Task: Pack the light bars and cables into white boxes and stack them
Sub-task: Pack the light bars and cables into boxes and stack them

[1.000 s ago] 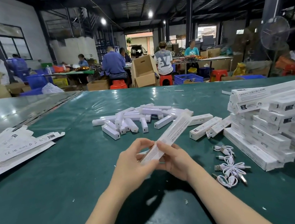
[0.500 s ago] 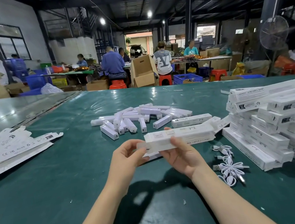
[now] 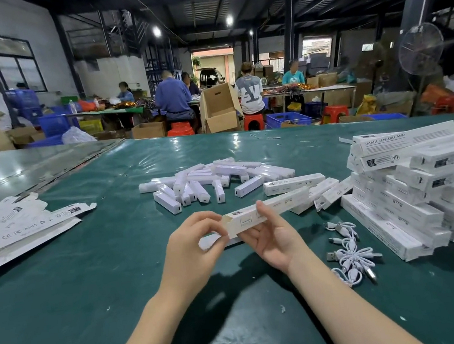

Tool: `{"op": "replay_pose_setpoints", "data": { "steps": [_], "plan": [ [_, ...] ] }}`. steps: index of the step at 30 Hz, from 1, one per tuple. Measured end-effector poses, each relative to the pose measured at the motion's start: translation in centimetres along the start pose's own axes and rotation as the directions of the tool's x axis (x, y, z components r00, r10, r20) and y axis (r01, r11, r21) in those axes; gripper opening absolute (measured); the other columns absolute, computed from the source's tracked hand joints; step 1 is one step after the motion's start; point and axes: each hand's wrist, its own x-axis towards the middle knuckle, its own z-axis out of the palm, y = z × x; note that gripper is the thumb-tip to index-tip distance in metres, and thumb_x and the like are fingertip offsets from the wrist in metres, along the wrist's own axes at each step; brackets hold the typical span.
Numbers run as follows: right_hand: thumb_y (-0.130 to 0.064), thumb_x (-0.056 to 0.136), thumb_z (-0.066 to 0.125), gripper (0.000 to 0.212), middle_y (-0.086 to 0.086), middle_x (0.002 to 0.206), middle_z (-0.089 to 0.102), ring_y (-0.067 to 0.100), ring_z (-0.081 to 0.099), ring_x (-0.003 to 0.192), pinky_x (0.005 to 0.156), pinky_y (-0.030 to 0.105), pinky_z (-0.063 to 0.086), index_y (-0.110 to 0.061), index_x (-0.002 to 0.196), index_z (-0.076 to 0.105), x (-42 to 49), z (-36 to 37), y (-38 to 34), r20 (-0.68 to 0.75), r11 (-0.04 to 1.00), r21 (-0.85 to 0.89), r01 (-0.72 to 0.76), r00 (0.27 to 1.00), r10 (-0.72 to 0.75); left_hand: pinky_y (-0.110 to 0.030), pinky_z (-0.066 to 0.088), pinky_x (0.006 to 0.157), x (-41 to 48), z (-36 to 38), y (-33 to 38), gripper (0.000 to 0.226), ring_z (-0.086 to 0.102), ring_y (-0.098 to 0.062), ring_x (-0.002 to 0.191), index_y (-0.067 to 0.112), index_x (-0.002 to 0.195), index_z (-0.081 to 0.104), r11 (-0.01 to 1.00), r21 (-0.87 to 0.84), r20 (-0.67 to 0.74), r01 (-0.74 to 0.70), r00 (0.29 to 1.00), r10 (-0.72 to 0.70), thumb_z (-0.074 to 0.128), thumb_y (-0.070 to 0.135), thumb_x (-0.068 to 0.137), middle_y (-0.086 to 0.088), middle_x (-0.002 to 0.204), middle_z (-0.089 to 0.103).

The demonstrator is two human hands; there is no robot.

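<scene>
Two grips share one white box [image 3: 275,207] in the head view, holding it above the bench [image 3: 93,300] just in front of the person. The right grip [image 3: 273,240] cradles it from beneath near the middle, with the thumb curled up over the near face. The left grip [image 3: 191,241] pinches the flap at the box's left end. Whether a light bar is inside, I cannot tell.

The box is thin card, probably light. It looks stiff along its length but easy to crush across the faces, so it is best held by the long edges, with only fingertips working the flaps. Loose light bars [image 3: 215,178] lie heaped further back. They look like smooth, hard plastic and are likely slippery, so take them by the long sides. Tangled USB cables [image 3: 348,254] lie limp to the right, beside the uneven stack of packed boxes [image 3: 420,186].
</scene>
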Motion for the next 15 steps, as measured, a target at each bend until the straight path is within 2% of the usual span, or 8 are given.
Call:
{"op": "replay_pose_setpoints", "data": {
  "steps": [2,5,7,8,9,11,13,15],
  "plan": [
    [-0.017,0.067,0.061,0.029,0.019,0.081,0.071,0.026,0.071,0.07,0.057,0.031,0.058,0.0,0.09,0.056,-0.06,-0.14,-0.05,0.035,0.999,0.054,0.009,0.999,-0.011,-0.011,0.047,0.078,0.09,0.17,0.06,0.03,0.062,0.0,0.083,0.021,0.066,0.063,0.979,-0.131,-0.033,0.155,0.986,-0.161,0.073,-0.006,0.07,0.011,0.092,0.065],
    [-0.011,0.069,0.058,0.027,0.021,0.087,0.07,0.027,0.071,0.076,0.065,0.034,0.059,0.003,0.092,0.055,0.04,-0.23,0.29,0.094,0.996,0.085,-0.007,0.996,-0.001,-0.01,0.048,0.069,0.37,0.21,-0.23,0.03,0.061,0.002,0.07,0.022,0.069,0.063,0.922,-0.24,-0.07,0.305,0.942,-0.329,0.074,-0.006,0.07,0.01,0.087,0.068],
    [-0.007,0.068,0.064,0.029,0.021,0.087,0.07,0.028,0.071,0.078,0.065,0.034,0.059,0.005,0.092,0.056,0.01,0.04,0.57,0.117,0.995,0.095,-0.014,0.993,0.003,-0.011,0.047,0.066,0.45,0.05,-0.27,0.029,0.059,0.001,0.064,0.023,0.07,0.063,0.914,-0.238,-0.073,0.328,0.933,-0.353,0.073,-0.005,0.071,0.01,0.083,0.07],
    [-0.005,0.061,0.074,0.037,0.023,0.089,0.07,0.029,0.07,0.079,0.065,0.034,0.059,0.007,0.092,0.057,-0.04,0.17,0.69,0.132,0.993,0.116,-0.013,0.991,-0.003,-0.011,0.048,0.068,0.46,-0.02,-0.22,0.03,0.06,0.001,0.066,0.023,0.07,0.063,0.917,-0.228,-0.072,0.326,0.934,-0.35,0.073,-0.005,0.072,0.011,0.081,0.07],
    [-0.004,0.049,0.084,0.051,0.025,0.092,0.069,0.031,0.07,0.081,0.065,0.035,0.059,0.009,0.091,0.059,-0.06,0.19,0.75,0.148,0.991,0.134,-0.008,0.989,-0.012,-0.011,0.048,0.07,0.45,-0.08,-0.17,0.03,0.061,0.0,0.068,0.024,0.071,0.063,0.919,-0.224,-0.068,0.324,0.935,-0.347,0.073,-0.004,0.072,0.012,0.08,0.071],
    [-0.005,0.028,0.093,0.072,0.025,0.095,0.068,0.032,0.07,0.083,0.066,0.035,0.058,0.01,0.091,0.062,-0.08,0.15,0.66,0.171,0.992,0.124,-0.005,0.985,-0.016,-0.013,0.047,0.07,0.44,-0.03,-0.16,0.03,0.062,-0.002,0.07,0.027,0.071,0.063,0.917,-0.218,-0.058,0.334,0.934,-0.354,0.072,-0.001,0.074,0.014,0.077,0.07],
    [-0.007,0.025,0.094,0.067,0.023,0.093,0.069,0.031,0.07,0.083,0.066,0.033,0.058,0.009,0.084,0.069,-0.16,0.08,0.61,0.195,0.993,0.121,0.0,0.981,-0.024,-0.011,0.046,0.066,0.45,0.16,-0.1,0.026,0.062,-0.003,0.071,0.027,0.074,0.064,0.901,-0.245,-0.037,0.359,0.925,-0.378,0.071,0.002,0.076,0.014,0.078,0.069],
    [-0.007,0.026,0.094,0.058,0.022,0.091,0.07,0.03,0.07,0.083,0.067,0.034,0.058,0.009,0.078,0.071,-0.41,0.23,0.72,0.208,0.988,0.157,-0.002,0.978,-0.031,-0.008,0.045,0.061,0.54,0.33,0.0,0.021,0.06,0.001,0.07,0.021,0.076,0.064,0.862,-0.341,-0.012,0.374,0.916,-0.402,0.07,0.001,0.078,0.011,0.08,0.068]
  ]
}}
